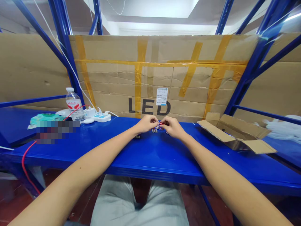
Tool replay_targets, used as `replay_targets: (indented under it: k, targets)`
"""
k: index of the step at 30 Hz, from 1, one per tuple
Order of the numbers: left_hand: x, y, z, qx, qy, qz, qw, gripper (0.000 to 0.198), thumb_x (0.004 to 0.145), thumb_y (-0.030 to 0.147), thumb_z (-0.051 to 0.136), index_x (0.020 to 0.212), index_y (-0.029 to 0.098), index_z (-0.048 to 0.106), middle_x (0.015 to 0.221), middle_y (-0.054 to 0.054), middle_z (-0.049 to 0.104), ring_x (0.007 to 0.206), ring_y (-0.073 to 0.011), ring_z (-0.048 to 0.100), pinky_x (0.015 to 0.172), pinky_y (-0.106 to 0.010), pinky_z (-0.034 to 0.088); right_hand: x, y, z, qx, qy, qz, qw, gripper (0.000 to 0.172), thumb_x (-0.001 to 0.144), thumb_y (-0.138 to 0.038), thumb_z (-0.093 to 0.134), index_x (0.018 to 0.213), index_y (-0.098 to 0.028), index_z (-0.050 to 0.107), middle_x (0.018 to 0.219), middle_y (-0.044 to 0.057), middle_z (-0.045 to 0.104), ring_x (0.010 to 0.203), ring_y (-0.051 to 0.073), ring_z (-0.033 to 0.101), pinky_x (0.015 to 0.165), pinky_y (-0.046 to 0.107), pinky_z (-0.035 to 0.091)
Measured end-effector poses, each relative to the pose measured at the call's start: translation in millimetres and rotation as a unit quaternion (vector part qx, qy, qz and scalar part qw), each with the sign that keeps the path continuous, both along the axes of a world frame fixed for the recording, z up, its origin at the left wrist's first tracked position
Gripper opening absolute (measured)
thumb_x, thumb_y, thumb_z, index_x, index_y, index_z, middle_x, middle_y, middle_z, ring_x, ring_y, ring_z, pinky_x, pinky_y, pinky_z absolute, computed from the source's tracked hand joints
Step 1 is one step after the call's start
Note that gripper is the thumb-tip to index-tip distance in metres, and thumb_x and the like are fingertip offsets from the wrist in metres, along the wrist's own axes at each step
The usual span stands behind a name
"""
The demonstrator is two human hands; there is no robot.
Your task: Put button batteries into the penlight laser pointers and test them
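Spanning the whole back of the scene, a taped cardboard sheet printed "LED" is being propped behind the blue worktop, with blue rack uprights framing it at both sides. At about three o'clock from the hands, an open cardboard box is lying on the worktop with its flaps spread. Beyond it, at the far right edge, white gloves are being kept on the surface. At about nine to ten o'clock, a water bottle is standing upright, with a white power strip just beside it and a red cable trailing off the front edge to the left. A teal packet is lying near the bottle.

Near the middle of the worktop, towards twelve o'clock, the left hand and the right hand are being held close together, fingertips almost touching. A thin red wire is being pinched between them; both grips are closed on it, though the exact fingers are too small to tell. Just below the hands, a cluster of small metallic parts is resting on the worktop, with a few dark small parts lying near the left wrist.
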State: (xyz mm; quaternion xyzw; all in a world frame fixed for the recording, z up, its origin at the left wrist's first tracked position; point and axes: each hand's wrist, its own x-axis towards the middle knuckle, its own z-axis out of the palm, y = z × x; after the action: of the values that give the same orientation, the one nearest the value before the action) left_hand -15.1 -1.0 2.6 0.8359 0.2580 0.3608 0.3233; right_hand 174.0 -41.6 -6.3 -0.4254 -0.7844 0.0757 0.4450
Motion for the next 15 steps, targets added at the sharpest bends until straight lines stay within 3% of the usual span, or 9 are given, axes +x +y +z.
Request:
replay_targets:
  k: [3,6,9,12,15]
  targets:
    - [3.5,-0.9,-0.1,0.013,-0.025,0.034,0.999,0.009,0.078,0.022,0.059,0.078,0.014,0.062,0.063,0.001,0.061,0.057,-0.0109,0.055,0.053,-0.022,0.041,-2.0,3.7,-1.1,-0.023,0.031,-0.006,0.999,0.014,0.076,-0.03,0.065,0.079,-0.016,0.065,0.071,0.003,0.066,0.066,0.016,0.057,0.063,0.029,0.044]
    - [8.3,-1.0,1.3,0.024,-0.102,0.079,0.991,0.005,0.077,0.018,0.058,0.075,0.014,0.06,0.07,-0.001,0.063,0.065,-0.0125,0.059,0.062,-0.024,0.046,-6.8,4.8,0.2,-0.046,0.054,0.001,0.997,0.028,0.071,-0.034,0.073,0.093,-0.017,0.067,0.087,0.005,0.071,0.08,0.019,0.063,0.075,0.032,0.049]
    - [11.0,0.3,5.2,-0.033,-0.2,0.097,0.974,0.007,0.076,0.016,0.057,0.07,0.015,0.056,0.068,-0.002,0.062,0.066,-0.0141,0.062,0.066,-0.028,0.05,-7.9,4.3,3.3,-0.068,0.074,0.017,0.995,0.044,0.069,-0.035,0.077,0.106,-0.017,0.064,0.1,0.008,0.071,0.09,0.02,0.065,0.081,0.034,0.05]
    - [9.0,1.8,10.9,-0.112,-0.293,0.097,0.945,0.01,0.075,0.014,0.056,0.066,0.015,0.052,0.066,-0.002,0.063,0.065,-0.0151,0.064,0.07,-0.032,0.053,0.3,4.3,7.8,-0.067,0.046,-0.028,0.996,0.032,0.08,-0.036,0.066,0.104,-0.015,0.064,0.098,0.009,0.071,0.086,0.019,0.064,0.079,0.033,0.049]
    - [4.4,2.6,16.5,-0.187,-0.351,0.091,0.913,0.007,0.076,0.014,0.054,0.069,0.014,0.052,0.065,-0.004,0.064,0.061,-0.0149,0.064,0.068,-0.032,0.053,13.0,4.6,11.6,-0.083,-0.049,-0.105,0.99,0.019,0.086,-0.028,0.055,0.087,-0.015,0.069,0.088,0.007,0.072,0.08,0.019,0.063,0.073,0.029,0.046]
